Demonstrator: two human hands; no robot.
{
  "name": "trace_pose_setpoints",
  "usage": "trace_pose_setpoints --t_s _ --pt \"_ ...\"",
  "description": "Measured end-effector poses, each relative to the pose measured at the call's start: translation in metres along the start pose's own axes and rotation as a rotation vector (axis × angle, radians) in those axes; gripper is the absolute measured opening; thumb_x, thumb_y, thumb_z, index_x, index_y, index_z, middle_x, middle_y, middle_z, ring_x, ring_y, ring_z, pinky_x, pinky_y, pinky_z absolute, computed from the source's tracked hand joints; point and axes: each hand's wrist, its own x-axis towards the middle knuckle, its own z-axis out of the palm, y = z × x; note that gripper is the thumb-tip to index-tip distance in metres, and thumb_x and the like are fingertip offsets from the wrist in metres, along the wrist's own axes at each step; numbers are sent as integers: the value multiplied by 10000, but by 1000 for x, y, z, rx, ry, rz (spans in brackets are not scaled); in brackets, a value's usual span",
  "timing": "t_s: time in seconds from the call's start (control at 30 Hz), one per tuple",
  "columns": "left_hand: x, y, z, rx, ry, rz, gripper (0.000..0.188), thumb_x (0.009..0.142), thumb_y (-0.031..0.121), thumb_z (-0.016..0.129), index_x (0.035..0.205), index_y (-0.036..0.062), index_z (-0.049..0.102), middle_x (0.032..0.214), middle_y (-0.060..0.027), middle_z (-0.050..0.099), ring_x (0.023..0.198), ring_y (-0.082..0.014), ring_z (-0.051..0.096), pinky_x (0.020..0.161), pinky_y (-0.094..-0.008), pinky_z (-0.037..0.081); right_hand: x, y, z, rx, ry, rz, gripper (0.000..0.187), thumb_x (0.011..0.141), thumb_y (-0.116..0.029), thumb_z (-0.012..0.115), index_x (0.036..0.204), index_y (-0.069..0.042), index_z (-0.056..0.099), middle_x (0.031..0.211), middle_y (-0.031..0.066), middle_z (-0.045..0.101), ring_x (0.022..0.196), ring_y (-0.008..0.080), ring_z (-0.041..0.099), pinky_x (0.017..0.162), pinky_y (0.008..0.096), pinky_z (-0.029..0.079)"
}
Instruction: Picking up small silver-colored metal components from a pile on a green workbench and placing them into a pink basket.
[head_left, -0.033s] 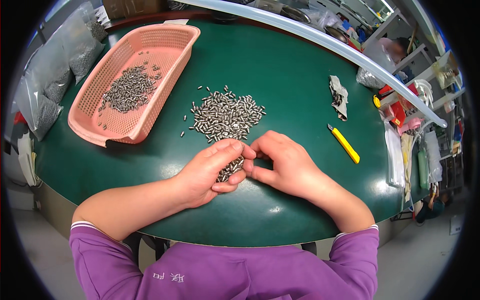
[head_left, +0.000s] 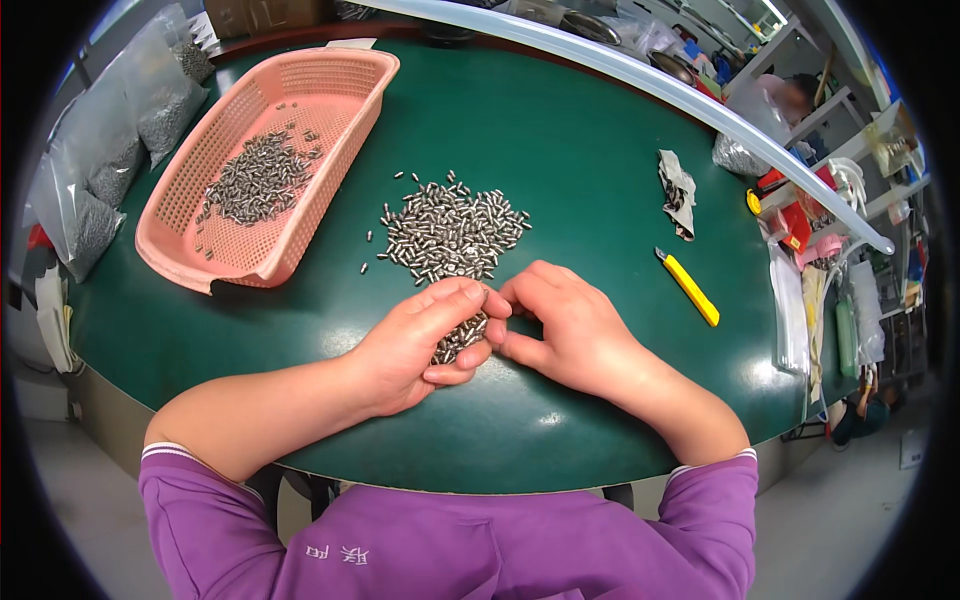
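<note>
My left hand [head_left: 415,340] is cupped around a handful of small metal pins [head_left: 460,338], short shiny pieces with rounded ends. Its thumb lies bent over the top, close to the fingertips. Against those fingertips, my right hand [head_left: 575,325] curls its forefinger and thumb inward; whatever sits between them is too small or hidden to make out. Just beyond both hands, a loose pile of the same metal pins [head_left: 455,232] lies on the green tabletop [head_left: 590,210], a few strays at its left edge.
A pink plastic basket [head_left: 330,185] holding more metal pins stands at the left. Clear bags [head_left: 100,165] of small grey pieces line the far left edge. To the right lie a yellow utility knife [head_left: 690,290] and a crumpled grey cloth [head_left: 678,195]. A white bar [head_left: 640,70] crosses the back.
</note>
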Motion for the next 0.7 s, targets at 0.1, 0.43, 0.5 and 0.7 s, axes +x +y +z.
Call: trace_pose_setpoints --t_s 0.1,0.43,0.5,0.7 --pt "-1 1 0 10 16 -13 257 980 253 396 1011 25 511 909 -89 505 631 -103 430 423 -185 275 0 1 3 -36 9 -33 166 758 -146 648 890 -81 570 861 80 548 854 279 555 729 383 467" --pt "-4 0 -5 -22 -36 44 257 968 210 354 1062 38 521 921 -106 512 639 -125 430 433 -192 287 2 10 6 47 73 -32 134 766 -124 618 875 -74 557 871 87 541 865 291 549 731 392 469" --pt "-2 2 -4 1 -30 21 272 983 242 332 1031 52 521 923 -104 514 637 -123 422 431 -191 280 1 12 7 82 91 -105 167 742 -117 660 882 -81 576 864 69 542 842 267 564 723 372 466" --pt "0 2 0 -111 -4 -3 347 995 385 340 886 88 482 859 -64 487 576 -97 376 387 -167 230 -3 22 10 51 117 -164 132 774 -149 639 880 -89 590 873 69 531 854 261 551 723 382 472"
